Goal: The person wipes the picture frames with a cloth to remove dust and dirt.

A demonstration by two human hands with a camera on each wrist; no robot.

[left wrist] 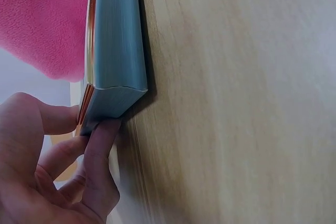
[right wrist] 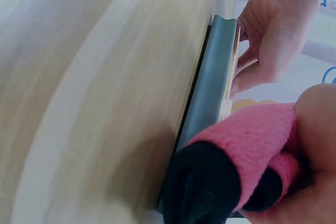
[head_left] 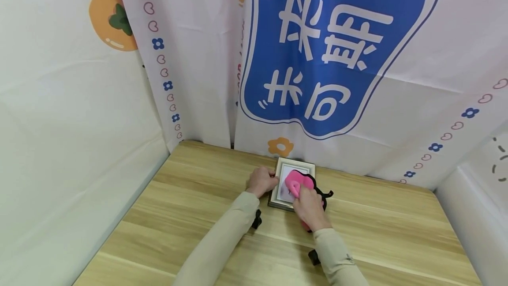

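Note:
A picture frame (head_left: 295, 162) with a pale border lies face up on the wooden table near its back edge. My left hand (head_left: 262, 181) grips its left side; in the left wrist view the thumb is at the face's edge and bent fingers are against the grey-blue side (left wrist: 121, 30). Bunched in my right hand (head_left: 311, 206) is a pink fluffy cloth (head_left: 295, 179) with black edging and a black loop, laid over the right part of the frame's face. The right wrist view shows the folded cloth (right wrist: 252, 129) at the near edge of the frame.
The wooden tabletop (head_left: 190, 206) extends to both sides of the frame. Behind it hangs a white printed curtain (head_left: 206, 78) with a blue sign, and a white wall panel (head_left: 79, 122) rises at the left. Small black pieces (head_left: 256, 220) sit beside the sleeves.

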